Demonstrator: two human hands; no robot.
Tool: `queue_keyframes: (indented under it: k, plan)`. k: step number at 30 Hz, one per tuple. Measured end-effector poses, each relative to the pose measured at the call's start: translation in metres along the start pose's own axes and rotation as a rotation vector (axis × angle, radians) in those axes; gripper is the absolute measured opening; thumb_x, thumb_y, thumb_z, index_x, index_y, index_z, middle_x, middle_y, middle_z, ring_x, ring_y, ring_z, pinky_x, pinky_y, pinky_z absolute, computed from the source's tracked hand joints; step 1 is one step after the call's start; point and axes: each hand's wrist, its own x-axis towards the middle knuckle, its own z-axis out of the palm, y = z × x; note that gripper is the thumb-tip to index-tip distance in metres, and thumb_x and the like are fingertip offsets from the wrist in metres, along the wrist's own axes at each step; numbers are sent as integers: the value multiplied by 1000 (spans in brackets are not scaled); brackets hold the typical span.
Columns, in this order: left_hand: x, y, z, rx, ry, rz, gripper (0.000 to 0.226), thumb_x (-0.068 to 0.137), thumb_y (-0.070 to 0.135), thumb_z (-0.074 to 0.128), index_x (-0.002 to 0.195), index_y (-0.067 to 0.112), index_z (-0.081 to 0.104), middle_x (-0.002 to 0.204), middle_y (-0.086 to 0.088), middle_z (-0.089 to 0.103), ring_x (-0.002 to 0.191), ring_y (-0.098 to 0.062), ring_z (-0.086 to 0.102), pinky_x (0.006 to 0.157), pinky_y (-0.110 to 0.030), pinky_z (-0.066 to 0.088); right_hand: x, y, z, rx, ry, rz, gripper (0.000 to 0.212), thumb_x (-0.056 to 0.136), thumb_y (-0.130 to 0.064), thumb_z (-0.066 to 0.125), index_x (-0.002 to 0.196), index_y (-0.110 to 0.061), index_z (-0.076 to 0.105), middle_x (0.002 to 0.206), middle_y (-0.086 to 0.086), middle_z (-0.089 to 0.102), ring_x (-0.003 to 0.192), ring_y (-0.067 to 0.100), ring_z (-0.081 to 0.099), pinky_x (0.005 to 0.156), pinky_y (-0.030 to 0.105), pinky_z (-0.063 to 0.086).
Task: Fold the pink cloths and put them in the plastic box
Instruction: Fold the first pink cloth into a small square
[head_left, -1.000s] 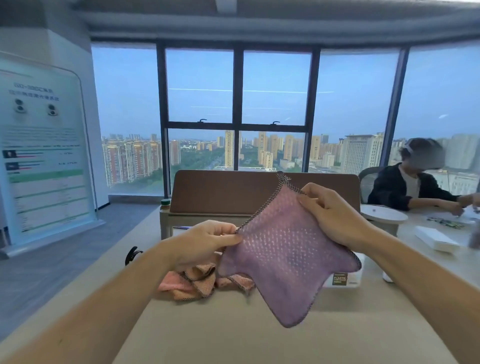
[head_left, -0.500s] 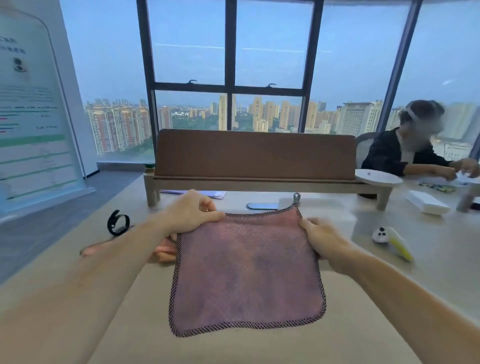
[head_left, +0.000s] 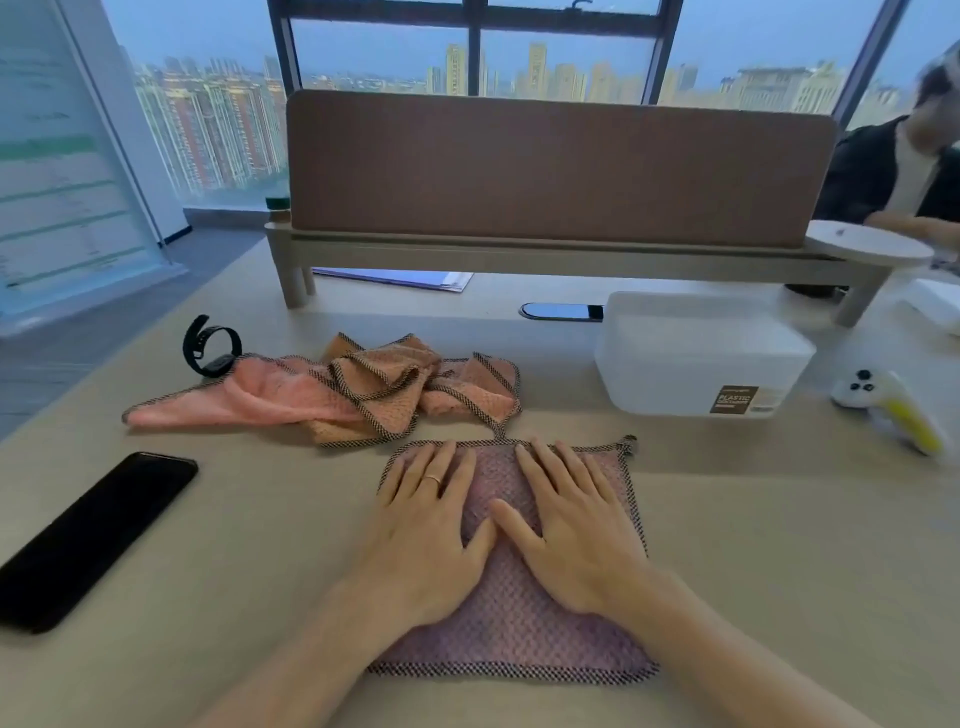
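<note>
Pink cloth (head_left: 519, 639), lately aloft, now lies flat, ready to fold; our left hand (head_left: 421, 530) and right hand (head_left: 576, 535) press it straight-fingered.

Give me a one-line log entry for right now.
phase: pre-fold | left hand: flat on spread cloth | right hand: flat on same cloth | pile: crumpled behind | plastic box: untouched

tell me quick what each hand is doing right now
Left hand: open, fingers straight, pressing flat on the square purplish-pink waffle-weave cloth.
Right hand: open, fingers straight, pressing flat on the same cloth.
</note>
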Motion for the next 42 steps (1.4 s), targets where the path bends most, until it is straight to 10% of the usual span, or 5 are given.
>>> queue_keyframes:
  k: [9,31,37,42]
  plan:
    - [14,1,-8,20,-69,-23,86,90,73,-4,162,26,-6,169,-3,-18,154,-19,-23,126,-43,-12,6,11,-8,28,10,-43,76,95,-74,4,160,-37,-9,167,-15,-17,152,10,-25,126,42,-13]
    - [104,-6,-23,-4,-180,77,56,108,46,15,161,30,19,170,5,15,156,-19,13,127,-41,11,-34,25,-5,-48,-3,-4,90,89,-84,8,158,-31,-18,166,-12,-21,152,9,-24,125,35,-12]
    - [42,-1,-35,-275,95,120,50,108,34,33,158,30,31,164,8,28,151,-13,26,123,-32,19,-33,16,-19,-4,56,-36,82,93,-78,8,157,-34,-21,161,-12,-33,148,10,-34,125,40,-15]
    - [5,1,-10,-37,-108,83,61,106,51,17,161,34,-3,169,10,-10,155,-8,-14,125,-34,-11,-18,12,-2,-38,-6,-63,79,96,-71,9,159,-30,-15,168,-10,-20,153,11,-24,127,41,-9]
